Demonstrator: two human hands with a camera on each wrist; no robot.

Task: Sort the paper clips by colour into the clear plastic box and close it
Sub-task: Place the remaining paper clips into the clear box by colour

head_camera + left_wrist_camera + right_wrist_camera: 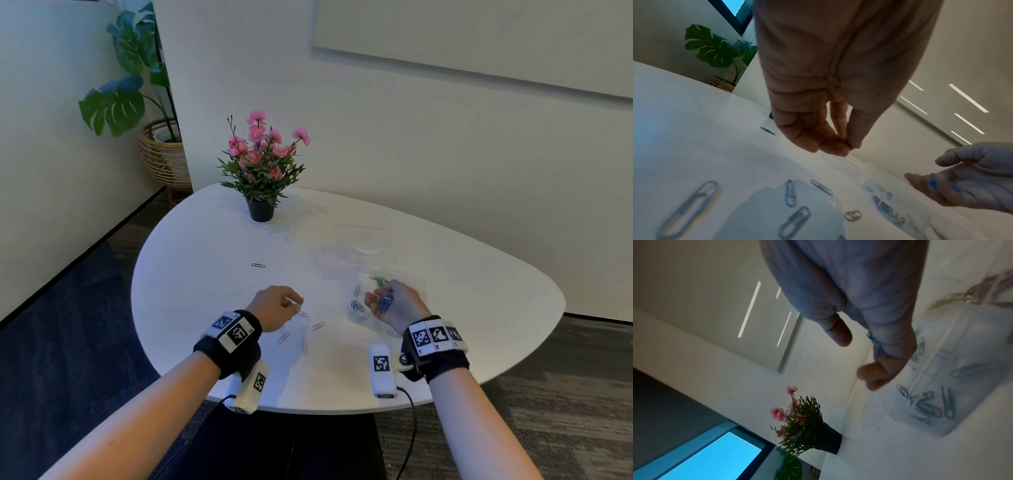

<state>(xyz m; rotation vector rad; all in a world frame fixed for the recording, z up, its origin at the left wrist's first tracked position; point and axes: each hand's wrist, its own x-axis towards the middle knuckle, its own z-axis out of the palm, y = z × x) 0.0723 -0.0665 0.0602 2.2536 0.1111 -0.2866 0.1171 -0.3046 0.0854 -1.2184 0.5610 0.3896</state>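
Observation:
My left hand hovers low over the white table and pinches a silver paper clip between thumb and fingertips. My right hand is cupped palm-up over the clear plastic box, with its fingers curled round several blue paper clips. The box stands open, divided into compartments. One holds green clips, another blue clips. Several silver clips lie loose on the table below my left hand.
One lone clip lies farther back on the left. A black pot of pink flowers stands at the back of the table. The box's clear lid lies open behind it. The table's front edge runs close under my wrists.

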